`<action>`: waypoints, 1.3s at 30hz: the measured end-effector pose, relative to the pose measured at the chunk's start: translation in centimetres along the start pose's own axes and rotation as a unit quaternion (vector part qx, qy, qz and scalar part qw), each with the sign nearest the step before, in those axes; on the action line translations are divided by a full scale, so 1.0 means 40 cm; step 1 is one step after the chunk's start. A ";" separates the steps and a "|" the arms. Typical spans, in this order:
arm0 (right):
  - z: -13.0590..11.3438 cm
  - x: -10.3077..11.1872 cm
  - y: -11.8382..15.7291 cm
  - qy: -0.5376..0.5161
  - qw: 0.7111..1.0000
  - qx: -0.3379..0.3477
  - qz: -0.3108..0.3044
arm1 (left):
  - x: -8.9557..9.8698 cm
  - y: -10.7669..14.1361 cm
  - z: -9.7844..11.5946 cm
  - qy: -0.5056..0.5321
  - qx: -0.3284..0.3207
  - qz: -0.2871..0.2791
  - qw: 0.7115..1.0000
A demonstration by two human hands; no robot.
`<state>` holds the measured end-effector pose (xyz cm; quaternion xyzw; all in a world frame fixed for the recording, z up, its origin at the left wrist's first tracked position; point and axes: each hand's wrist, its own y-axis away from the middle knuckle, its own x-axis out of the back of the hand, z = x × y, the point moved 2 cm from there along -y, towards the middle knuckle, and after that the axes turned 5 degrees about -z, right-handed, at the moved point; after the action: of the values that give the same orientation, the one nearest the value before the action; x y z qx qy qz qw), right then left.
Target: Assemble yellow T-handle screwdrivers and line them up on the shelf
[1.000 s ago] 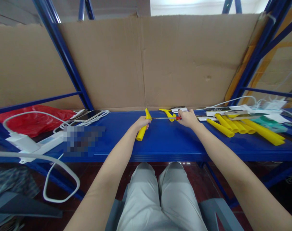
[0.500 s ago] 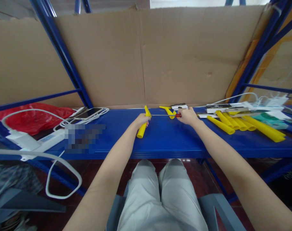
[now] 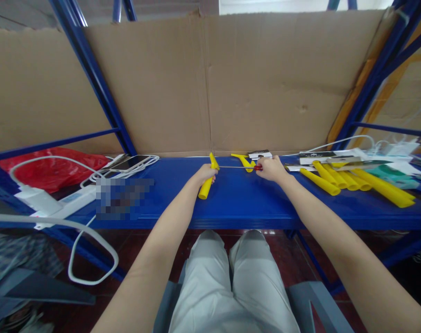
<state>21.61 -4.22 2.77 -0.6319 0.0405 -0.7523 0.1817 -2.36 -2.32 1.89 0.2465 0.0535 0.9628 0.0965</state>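
My left hand [image 3: 207,173] is wrapped round a yellow plastic piece [image 3: 205,188], a tube with a narrower angled top, held tilted above the blue table [image 3: 245,199]. My right hand [image 3: 270,167] grips the red handle of a screwdriver [image 3: 236,167]. Its thin metal shaft lies level between my hands, and its tip meets the yellow piece beside my left fingers; the exact contact is too small to make out. Just behind the shaft, near my right hand, another yellow piece [image 3: 245,162] rests on the table.
Several yellow tubes [image 3: 321,181] lie at the right by papers and a long blade-like metal piece [image 3: 363,164]. At the left are a red plastic bag [image 3: 58,169], a phone [image 3: 130,163], a white power strip [image 3: 75,203] and cables. Cardboard [image 3: 266,83] stands behind.
The view has shifted slightly. Both hands keep their grips, and the yellow piece and screwdriver stay in nearly the same position.
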 end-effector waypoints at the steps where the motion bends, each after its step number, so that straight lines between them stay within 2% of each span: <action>1: -0.001 0.001 0.000 0.003 1.000 -0.006 -0.006 | 0.000 0.001 0.000 0.001 0.001 0.000 1.000; 5: -0.008 0.005 0.004 0.006 1.000 -0.021 -0.021 | 0.000 0.006 0.003 0.001 0.005 0.009 1.000; 11: -0.006 0.008 0.008 -0.006 1.000 -0.002 -0.028 | 0.000 0.007 0.004 -0.010 0.008 0.012 1.000; 22: 0.013 -0.016 -0.006 0.021 0.999 -0.011 -0.028 | 0.000 0.000 0.002 -0.028 0.008 0.006 1.000; 31: 0.001 0.001 0.003 0.000 0.999 0.014 -0.043 | 0.001 0.006 0.006 -0.040 0.011 0.020 0.999; 39: 0.009 -0.012 -0.004 0.001 0.999 -0.011 -0.033 | 0.001 0.002 0.004 -0.043 0.010 0.014 0.999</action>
<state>21.99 -3.84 2.44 -0.6342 0.0281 -0.7580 0.1499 -2.33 -2.37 2.06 0.2897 0.0555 0.9519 0.0830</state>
